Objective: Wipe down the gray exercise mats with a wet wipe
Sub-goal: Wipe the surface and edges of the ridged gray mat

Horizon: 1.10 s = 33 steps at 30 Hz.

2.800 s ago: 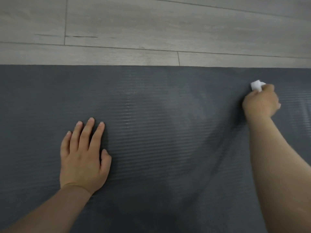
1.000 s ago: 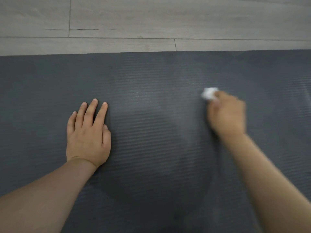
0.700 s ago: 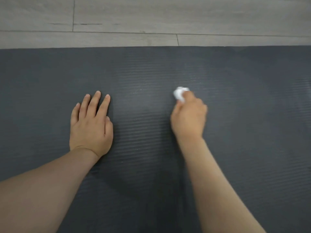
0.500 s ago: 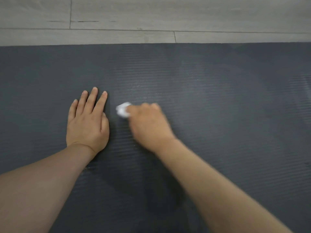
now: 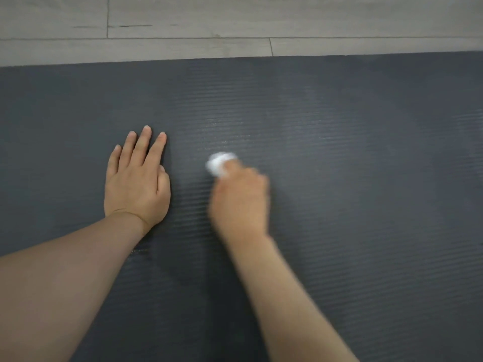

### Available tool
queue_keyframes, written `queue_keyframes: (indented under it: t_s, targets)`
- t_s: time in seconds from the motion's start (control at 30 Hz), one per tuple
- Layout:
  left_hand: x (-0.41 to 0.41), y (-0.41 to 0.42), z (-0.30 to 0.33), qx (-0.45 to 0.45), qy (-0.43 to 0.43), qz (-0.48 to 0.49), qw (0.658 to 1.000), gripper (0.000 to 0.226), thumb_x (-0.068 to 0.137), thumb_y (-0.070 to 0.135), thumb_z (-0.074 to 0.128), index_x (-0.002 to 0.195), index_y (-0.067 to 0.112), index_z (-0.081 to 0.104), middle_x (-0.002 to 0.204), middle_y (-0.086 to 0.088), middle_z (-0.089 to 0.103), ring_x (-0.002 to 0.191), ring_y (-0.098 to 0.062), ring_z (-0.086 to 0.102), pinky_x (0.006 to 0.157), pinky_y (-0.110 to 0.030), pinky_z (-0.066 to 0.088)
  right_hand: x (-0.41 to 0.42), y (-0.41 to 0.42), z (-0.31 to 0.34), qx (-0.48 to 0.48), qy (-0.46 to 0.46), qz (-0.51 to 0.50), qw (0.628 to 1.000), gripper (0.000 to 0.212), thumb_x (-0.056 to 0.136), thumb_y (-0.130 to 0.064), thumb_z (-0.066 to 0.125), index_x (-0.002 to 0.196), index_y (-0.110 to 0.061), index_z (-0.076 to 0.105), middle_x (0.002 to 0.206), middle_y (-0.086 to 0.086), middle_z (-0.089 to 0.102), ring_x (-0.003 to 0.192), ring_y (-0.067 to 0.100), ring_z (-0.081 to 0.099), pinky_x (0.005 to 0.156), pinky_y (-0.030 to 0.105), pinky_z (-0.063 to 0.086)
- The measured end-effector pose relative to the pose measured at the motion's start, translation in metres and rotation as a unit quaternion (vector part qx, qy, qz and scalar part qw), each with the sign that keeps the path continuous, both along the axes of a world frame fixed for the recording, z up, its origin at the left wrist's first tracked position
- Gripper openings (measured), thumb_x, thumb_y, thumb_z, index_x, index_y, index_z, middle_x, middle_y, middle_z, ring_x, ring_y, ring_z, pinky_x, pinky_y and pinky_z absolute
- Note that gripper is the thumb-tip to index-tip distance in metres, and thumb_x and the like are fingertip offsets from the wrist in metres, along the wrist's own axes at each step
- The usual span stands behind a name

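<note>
Gripping a balled wet wipe (image 5: 219, 164), right hand (image 5: 239, 202) on gray mat (image 5: 366, 178); left hand (image 5: 137, 182) flat

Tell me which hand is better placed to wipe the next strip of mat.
The right hand: it already grips the balled wet wipe against the gray mat, mid-stroke judging by the blur. The left hand lies flat with fingers straight, likely steadying the mat.

Floor (image 5: 183, 17) – pale grey wood-look planks, seams visible. Gray mat (image 5: 366, 178) lies flat directly on it, ribbed surface, far edge parallel to the planks. Faint sheen mid-mat – possibly damp, blur makes it unclear.
</note>
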<state>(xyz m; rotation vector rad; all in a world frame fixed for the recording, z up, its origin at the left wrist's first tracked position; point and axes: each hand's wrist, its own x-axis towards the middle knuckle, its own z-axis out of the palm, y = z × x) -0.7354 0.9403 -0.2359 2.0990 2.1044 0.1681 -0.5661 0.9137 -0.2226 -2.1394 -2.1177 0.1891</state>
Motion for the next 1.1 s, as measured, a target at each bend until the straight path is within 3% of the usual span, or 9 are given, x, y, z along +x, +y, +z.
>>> queue_keyframes:
  t_s: [0.1,0.2,0.37,0.5,0.63,0.73,0.83,1.0,1.1]
  targets:
    - [-0.001,0.0,0.0,0.0,-0.005,0.003,1.0,0.064,0.091,0.026,0.024,0.155,0.019,0.03,0.164,-0.005,0.02,0.151,-0.025,0.014,0.124,-0.041,0.006,-0.036,-0.019,0.009,-0.009,0.08,0.146,0.986,0.021,0.073,-0.015,0.062,0.093,-0.021,0.06,0.077,-0.003,0.064,0.067,0.022,0.055,0.062,0.033,0.03]
    - [-0.001,0.0,0.0,0.001,-0.001,-0.001,1.0,0.063,0.092,0.027,0.023,0.155,0.02,0.028,0.164,-0.005,0.02,0.151,-0.026,0.014,0.124,-0.042,0.007,0.055,0.003,0.014,-0.009,-0.016,0.156,0.988,0.033,0.081,-0.014,0.052,0.11,-0.027,0.061,0.089,-0.002,0.07,0.073,0.027,0.062,0.062,0.034,0.036]
    - [0.0,0.0,0.001,-0.001,0.007,-0.002,1.0,0.063,0.093,0.027,0.023,0.155,0.019,0.028,0.163,-0.005,0.021,0.151,-0.026,0.014,0.124,-0.043,0.007,0.265,-0.012,0.025,0.016,-0.069,-0.307,0.949,0.038,0.085,-0.025,0.04,0.111,-0.003,0.058,0.097,0.033,0.064,0.084,0.05,0.061,0.077,0.051,0.048]
    - [-0.001,0.001,0.001,0.001,0.006,-0.001,1.0,0.063,0.092,0.027,0.023,0.155,0.02,0.029,0.163,-0.005,0.021,0.151,-0.026,0.015,0.124,-0.042,0.007,0.232,-0.02,0.016,0.024,-0.035,-0.475,0.879,0.045,0.08,-0.025,0.035,0.114,-0.001,0.053,0.102,0.034,0.062,0.095,0.051,0.057,0.088,0.053,0.043]
    - [0.0,0.002,0.0,0.002,0.005,-0.004,1.0,0.064,0.091,0.028,0.022,0.154,0.02,0.029,0.164,-0.005,0.021,0.151,-0.025,0.015,0.124,-0.041,0.007,0.056,-0.02,0.004,0.054,-0.001,-0.112,0.992,0.034,0.082,-0.014,0.045,0.111,-0.021,0.061,0.098,0.006,0.067,0.075,0.034,0.06,0.067,0.039,0.043]
    - [-0.002,0.002,0.0,0.0,0.003,-0.002,1.0,0.065,0.09,0.028,0.023,0.154,0.019,0.03,0.163,-0.005,0.021,0.151,-0.026,0.015,0.123,-0.042,0.007,-0.042,-0.052,0.011,-0.046,0.047,0.14,0.988,0.031,0.079,-0.017,0.042,0.103,-0.023,0.059,0.083,-0.004,0.063,0.07,0.021,0.055,0.064,0.034,0.033]
    - [-0.001,0.002,0.0,0.003,0.003,-0.007,1.0,0.065,0.09,0.028,0.022,0.154,0.019,0.029,0.164,-0.005,0.021,0.151,-0.026,0.015,0.123,-0.041,0.006,0.002,-0.039,0.013,-0.019,0.037,0.182,0.982,0.031,0.079,-0.017,0.045,0.104,-0.025,0.061,0.076,-0.005,0.063,0.068,0.022,0.057,0.062,0.034,0.032]
    - [-0.001,0.001,0.001,0.004,0.007,-0.008,1.0,0.063,0.092,0.028,0.023,0.155,0.019,0.027,0.164,-0.006,0.02,0.151,-0.026,0.014,0.124,-0.042,0.007,0.229,-0.032,0.022,0.051,-0.09,-0.133,0.986,0.02,0.089,-0.013,0.048,0.1,-0.006,0.062,0.087,0.026,0.066,0.067,0.046,0.062,0.062,0.047,0.05]
    - [-0.001,0.002,0.0,0.005,0.006,-0.011,1.0,0.063,0.092,0.028,0.023,0.155,0.019,0.028,0.163,-0.006,0.021,0.151,-0.027,0.015,0.124,-0.042,0.007,0.309,-0.07,0.027,0.007,-0.049,-0.426,0.903,0.047,0.084,-0.037,0.033,0.109,-0.004,0.055,0.1,0.034,0.062,0.087,0.054,0.059,0.081,0.058,0.049]
